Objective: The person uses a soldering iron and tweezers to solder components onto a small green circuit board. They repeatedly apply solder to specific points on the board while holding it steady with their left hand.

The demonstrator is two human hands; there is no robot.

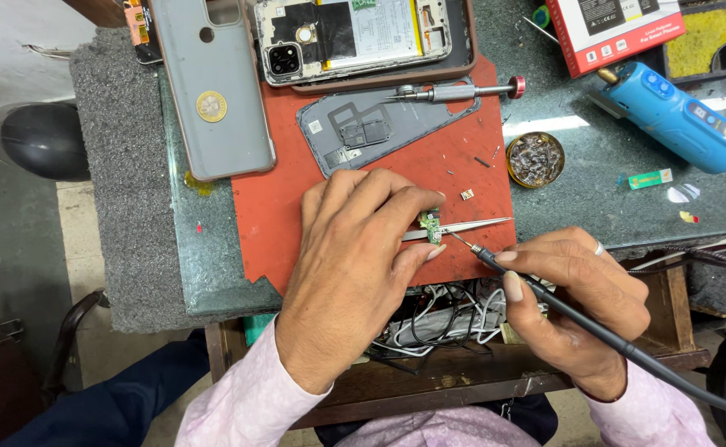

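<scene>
Soldering work on a small green circuit board (432, 225), which lies on the red mat (297, 215) near its front edge; left hand (354, 257) is closed around tweezers (470, 227) and pins the board flat; right hand (574, 285) grips the soldering iron (545, 294) like a pen, tip touching the board's edge. Judgement: keep tweezer pressure steady, rest the right wrist, hold contact briefly; cable (677, 377) should hang slack.
</scene>
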